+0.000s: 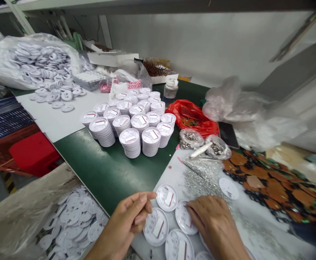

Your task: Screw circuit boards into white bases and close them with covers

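Observation:
Several shallow round white plastic cases lie at the near edge of the table, each with a pale rectangular piece and a dark red strip inside. My left hand (135, 213) is closed, thumb against the curled fingers; whatever it holds is too small to make out. Its index fingertip points at one case (163, 193), just above another case (151, 220). My right hand (214, 220) bends over a third case (183, 216), fingertips together at its right side. What those fingertips hold is hidden. A further case (174, 245) lies nearest me.
Stacks of white cases (129, 142) stand mid-table. Small silvery parts (203, 177) and brown boards (266, 180) lie right, behind a loose white disc (228, 188). A red bag (193, 115) sits behind. White discs fill a bag (77, 216) lower left.

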A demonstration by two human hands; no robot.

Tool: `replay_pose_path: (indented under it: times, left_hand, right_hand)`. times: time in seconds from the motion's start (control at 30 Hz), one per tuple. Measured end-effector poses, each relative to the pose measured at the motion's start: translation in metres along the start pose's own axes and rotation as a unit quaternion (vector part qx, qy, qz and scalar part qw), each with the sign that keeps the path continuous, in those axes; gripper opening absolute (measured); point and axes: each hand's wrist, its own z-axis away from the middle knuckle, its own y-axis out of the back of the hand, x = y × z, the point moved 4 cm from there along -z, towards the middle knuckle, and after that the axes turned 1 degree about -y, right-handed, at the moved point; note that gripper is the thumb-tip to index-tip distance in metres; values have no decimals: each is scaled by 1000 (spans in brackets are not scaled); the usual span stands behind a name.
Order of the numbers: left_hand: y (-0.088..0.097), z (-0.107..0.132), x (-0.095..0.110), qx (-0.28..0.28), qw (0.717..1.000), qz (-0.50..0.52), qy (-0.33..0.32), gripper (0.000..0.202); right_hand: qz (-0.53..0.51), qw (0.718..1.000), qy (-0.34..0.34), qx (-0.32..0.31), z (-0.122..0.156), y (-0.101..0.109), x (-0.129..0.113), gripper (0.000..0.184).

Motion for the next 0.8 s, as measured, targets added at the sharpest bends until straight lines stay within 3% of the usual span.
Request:
replay_pose_path:
  times: [0.33, 0.6, 0.8]
  left_hand:
    - [20, 4, -3, 52, 998, 30, 2, 39]
    - [26, 4, -6, 63, 997, 34, 4, 43]
    - [29, 5, -8, 66, 997, 35, 9, 47]
  right_hand:
    - [36, 999, 0, 7, 1, 4, -5, 35]
    - [79, 996, 50, -4, -5, 12, -8, 34]
    - [83, 995, 45, -6, -7, 13, -10, 34]
